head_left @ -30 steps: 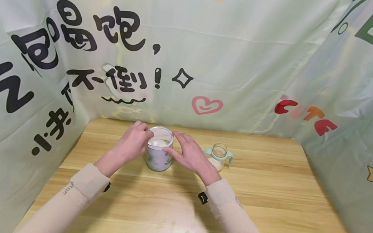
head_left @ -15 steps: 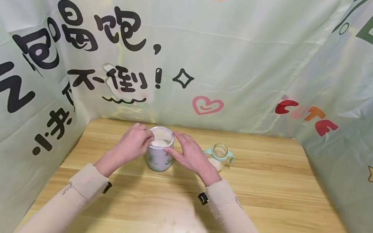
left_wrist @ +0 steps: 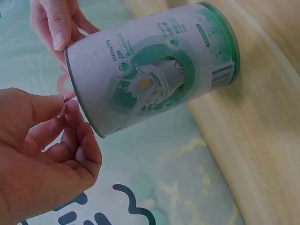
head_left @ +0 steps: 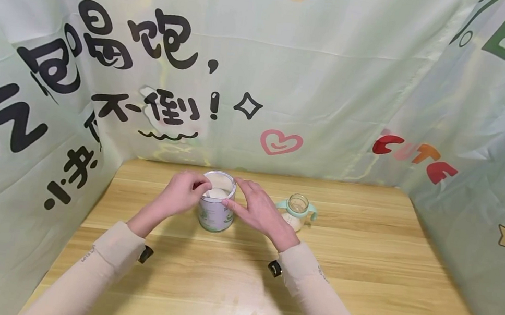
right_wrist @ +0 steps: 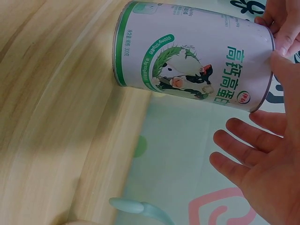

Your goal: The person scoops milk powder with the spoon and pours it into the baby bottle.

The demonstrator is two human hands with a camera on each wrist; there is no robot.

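Observation:
A lilac-white and green milk powder can (head_left: 215, 213) stands lidless on the table, pale powder inside. My left hand (head_left: 184, 191) is at its left rim, thumb and fingertips pinching a small white scoop (head_left: 208, 192) by its end; the rest is mostly hidden. In the left wrist view, the left fingers (left_wrist: 86, 145) curl beneath the thumb beside the rim. My right hand (head_left: 258, 208) steadies the can's right side, with thumb and index finger touching the rim and the other fingers (right_wrist: 234, 145) extended. Behind the right wrist stands a baby bottle (head_left: 296, 213), uncapped, with mint handles and pale contents.
The wooden table (head_left: 362, 265) ends at a printed cloth backdrop (head_left: 334, 110) just behind the can. More cloth rises along the left and right sides. In the right wrist view, a mint bottle handle (right_wrist: 126, 205) shows at the lower edge.
The left hand has turned and dropped slightly at the rim, its thumb and fingertips shifting a little right over the opening. The right hand, can and bottle stay in place.

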